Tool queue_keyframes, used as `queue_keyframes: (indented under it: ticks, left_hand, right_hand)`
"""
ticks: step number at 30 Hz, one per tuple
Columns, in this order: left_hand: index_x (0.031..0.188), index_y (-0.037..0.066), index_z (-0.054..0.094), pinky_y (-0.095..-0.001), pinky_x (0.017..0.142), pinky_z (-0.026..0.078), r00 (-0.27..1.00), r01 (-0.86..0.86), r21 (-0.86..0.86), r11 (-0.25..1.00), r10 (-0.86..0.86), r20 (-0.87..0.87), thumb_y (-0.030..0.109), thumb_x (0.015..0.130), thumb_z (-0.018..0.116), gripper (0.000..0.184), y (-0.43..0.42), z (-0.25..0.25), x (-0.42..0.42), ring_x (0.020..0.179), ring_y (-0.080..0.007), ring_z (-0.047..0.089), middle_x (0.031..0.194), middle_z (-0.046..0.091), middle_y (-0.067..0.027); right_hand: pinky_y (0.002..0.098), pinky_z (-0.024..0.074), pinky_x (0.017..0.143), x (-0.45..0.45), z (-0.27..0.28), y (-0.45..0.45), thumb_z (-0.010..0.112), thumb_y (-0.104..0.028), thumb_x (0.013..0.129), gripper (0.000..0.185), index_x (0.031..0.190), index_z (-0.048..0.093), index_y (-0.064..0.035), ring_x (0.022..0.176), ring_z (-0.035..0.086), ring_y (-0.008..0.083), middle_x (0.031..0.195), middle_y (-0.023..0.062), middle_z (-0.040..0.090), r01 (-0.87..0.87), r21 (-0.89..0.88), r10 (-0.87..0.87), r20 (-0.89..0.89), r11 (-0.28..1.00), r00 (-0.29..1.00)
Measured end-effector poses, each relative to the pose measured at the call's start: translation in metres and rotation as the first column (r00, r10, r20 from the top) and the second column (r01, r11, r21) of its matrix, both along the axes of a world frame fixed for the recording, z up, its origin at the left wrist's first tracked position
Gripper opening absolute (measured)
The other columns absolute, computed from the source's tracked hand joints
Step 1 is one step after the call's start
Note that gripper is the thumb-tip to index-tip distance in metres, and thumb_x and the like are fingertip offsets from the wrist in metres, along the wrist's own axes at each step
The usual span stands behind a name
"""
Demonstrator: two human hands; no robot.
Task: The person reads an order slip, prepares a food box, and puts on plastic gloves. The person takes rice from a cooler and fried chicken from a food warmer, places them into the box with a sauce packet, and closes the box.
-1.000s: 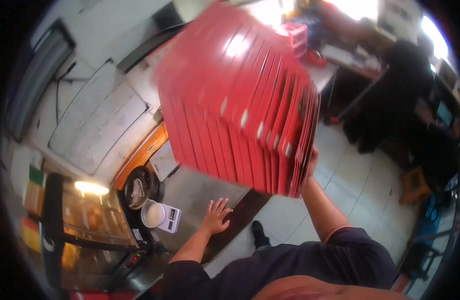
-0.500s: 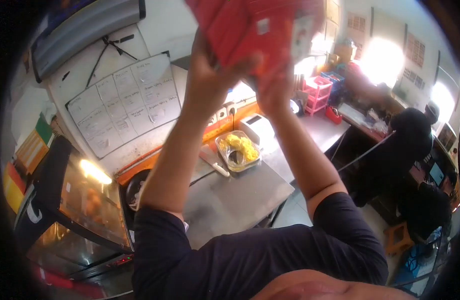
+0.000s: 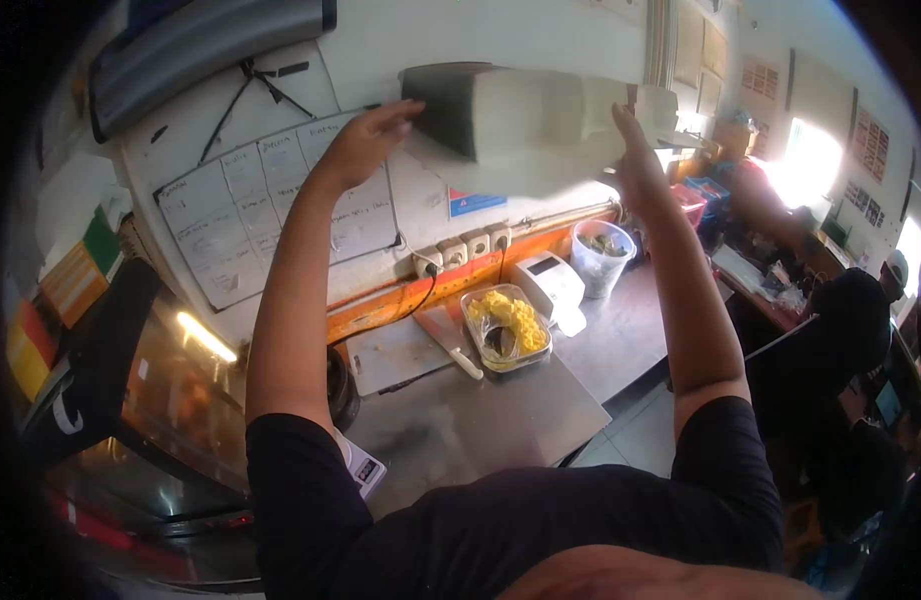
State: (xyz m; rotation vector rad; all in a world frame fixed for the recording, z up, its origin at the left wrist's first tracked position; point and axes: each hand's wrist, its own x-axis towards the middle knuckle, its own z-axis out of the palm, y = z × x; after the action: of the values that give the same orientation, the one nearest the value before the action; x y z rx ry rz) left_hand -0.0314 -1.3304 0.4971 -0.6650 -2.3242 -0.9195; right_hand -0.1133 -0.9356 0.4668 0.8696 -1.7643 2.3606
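Both hands are raised at the sides of a pale, box-like object (image 3: 541,120) with a dark left end, high before the wall. It is blurred, and what supports it cannot be made out. My left hand (image 3: 366,145) is by the dark end with its fingers apart. On the right, my right hand (image 3: 638,170) has its fingers stretched upward along the pale surface. Neither hand visibly grips anything, though contact with the object is unclear. No red stack shows.
The metal worktop (image 3: 481,420) bears a tub of yellow food (image 3: 506,325), a knife (image 3: 461,358), a white board (image 3: 386,355) and a bucket (image 3: 601,260). A glass warmer (image 3: 171,390) stands left. People in dark clothing (image 3: 831,350) are at right.
The red stack, seen earlier in my right hand and then raised between both hands, has left view. My hands have moved apart, and the view has turned toward the wall.
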Motion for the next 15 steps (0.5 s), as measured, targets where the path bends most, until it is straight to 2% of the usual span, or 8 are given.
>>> queue_keyframes:
  ticks: [1, 3, 5, 7, 9, 11, 14, 15]
  left_hand:
    - [0.139, 0.018, 0.062, -0.0394, 0.109, 0.043, 0.992, 0.110, 0.177, 0.978, -0.118, 0.033, 0.047, 0.097, 0.064, 0.051, 0.020, -0.006, 0.014, 0.134, -0.0329, 0.054, 0.149, 0.051, -0.0228]
    - [0.142, 0.017, 0.059, -0.0404, 0.112, 0.039, 0.999, -0.023, 0.045, 0.999, 0.024, -0.036, 0.055, 0.095, 0.061, 0.060, 0.048, -0.015, 0.021, 0.140, -0.0352, 0.046, 0.151, 0.049, -0.0196]
    - [0.142, 0.016, 0.059, -0.0416, 0.114, 0.037, 0.981, -0.192, -0.094, 0.977, 0.188, -0.043, 0.059, 0.094, 0.061, 0.065, 0.058, -0.020, 0.013, 0.143, -0.0363, 0.043, 0.153, 0.048, -0.0182]
    - [0.141, 0.016, 0.060, -0.0429, 0.115, 0.036, 0.924, -0.371, -0.248, 0.895, 0.382, -0.001, 0.060, 0.092, 0.063, 0.066, 0.057, -0.018, -0.003, 0.142, -0.0363, 0.044, 0.153, 0.047, -0.0186]
    - [0.134, 0.012, 0.064, -0.0437, 0.110, 0.041, 0.894, -0.445, -0.239, 0.863, 0.414, -0.170, 0.057, 0.090, 0.066, 0.063, 0.055, -0.025, -0.007, 0.134, -0.0350, 0.052, 0.145, 0.055, -0.0159]
    - [0.126, 0.010, 0.067, -0.0443, 0.104, 0.045, 0.812, -0.484, -0.161, 0.860, 0.372, -0.450, 0.053, 0.088, 0.069, 0.057, 0.055, -0.026, -0.007, 0.124, -0.0329, 0.058, 0.135, 0.061, -0.0123]
    - [0.110, 0.009, 0.069, -0.0448, 0.094, 0.047, 0.604, -0.298, -0.169, 0.939, 0.048, -0.796, 0.044, 0.082, 0.075, 0.045, 0.083, -0.046, 0.014, 0.109, -0.0278, 0.064, 0.119, 0.066, -0.0049]
    - [0.105, 0.009, 0.069, -0.0447, 0.090, 0.047, 0.584, -0.148, -0.284, 0.947, -0.148, -0.798, 0.041, 0.079, 0.078, 0.042, 0.100, -0.060, 0.018, 0.105, -0.0254, 0.064, 0.113, 0.067, -0.0022]
  right_hand:
    - [0.0475, 0.0536, 0.096, 0.003, -0.009, -0.009, 0.058, -0.057, 0.096, 0.071, 0.152, 0.038, -0.0174, 0.136, 0.045, 0.0361, 0.157, 0.0157, 0.029, 0.070, -0.007, -0.070, 0.040, 0.998, 0.997]
    - [0.0494, 0.0496, 0.102, 0.003, -0.024, -0.035, 0.059, -0.059, 0.095, 0.069, 0.148, 0.046, -0.0162, 0.136, 0.045, 0.0366, 0.157, 0.0161, 0.029, 0.170, 0.082, -0.158, -0.142, 0.982, 0.977]
    - [0.0574, 0.0427, 0.107, -0.044, -0.036, -0.033, 0.056, -0.066, 0.094, 0.073, 0.145, 0.051, -0.0153, 0.137, 0.042, 0.0435, 0.156, 0.0210, 0.031, 0.609, 0.326, -0.194, -0.750, 0.723, 0.632]
    - [0.0587, 0.0426, 0.106, -0.051, -0.017, -0.049, 0.055, -0.067, 0.093, 0.072, 0.144, 0.053, -0.0159, 0.138, 0.041, 0.0457, 0.155, 0.0230, 0.033, 0.747, 0.428, -0.349, -0.690, 0.509, 0.634]
    - [0.0536, 0.0368, 0.112, -0.008, 0.003, -0.058, 0.057, -0.065, 0.093, 0.067, 0.140, 0.058, -0.0178, 0.138, 0.044, 0.0410, 0.142, 0.0222, 0.054, 0.993, 0.093, -0.433, -0.894, 0.077, 0.117]
    - [0.0519, 0.0370, 0.112, 0.023, 0.019, -0.062, 0.064, -0.056, 0.093, 0.055, 0.134, 0.063, -0.0184, 0.136, 0.048, 0.0357, 0.127, 0.0165, 0.066, 0.883, -0.149, -0.234, -0.971, 0.446, -0.045]
    - [0.0497, 0.0439, 0.104, 0.018, 0.016, -0.071, 0.069, -0.045, 0.092, 0.045, 0.130, 0.067, -0.0193, 0.122, 0.059, 0.0315, 0.115, 0.0139, 0.072, 0.865, 0.192, 0.344, -0.939, 0.463, 0.024]
    - [0.0454, 0.0502, 0.095, 0.013, 0.033, -0.075, 0.066, -0.046, 0.094, 0.042, 0.124, 0.070, -0.0156, 0.107, 0.067, 0.0340, 0.112, 0.0163, 0.072, 0.781, 0.560, 0.466, -0.788, 0.275, 0.402]
